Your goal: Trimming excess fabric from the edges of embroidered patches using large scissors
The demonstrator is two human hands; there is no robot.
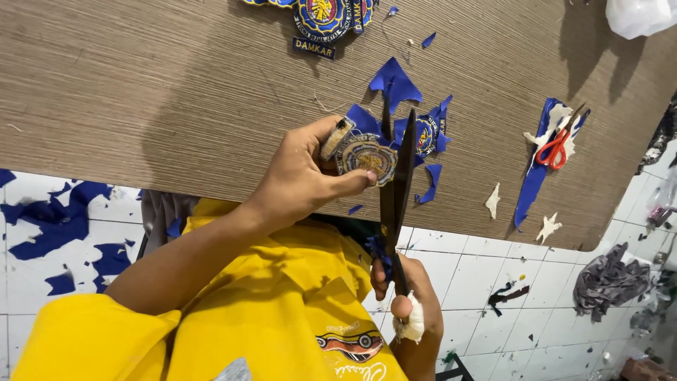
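My left hand [305, 176] pinches a round embroidered patch [367, 156], blue and gold, just above the edge of a wood-grain table [141, 92]. My right hand [409, 310], with a white bandage on one finger, grips the handles of large black scissors [396, 190]. Their blades point up and away from me, slightly apart, right beside the patch's edge. Blue fabric offcuts [395, 83] and another patch [427, 134] lie on the table just behind the blades.
Finished blue-and-gold patches [324, 17] lie at the table's far edge. Small red-handled scissors [553, 149] rest on a blue fabric strip at right. Blue scraps [56, 222] litter the white tiled floor at left; grey cloth [608, 279] lies at right.
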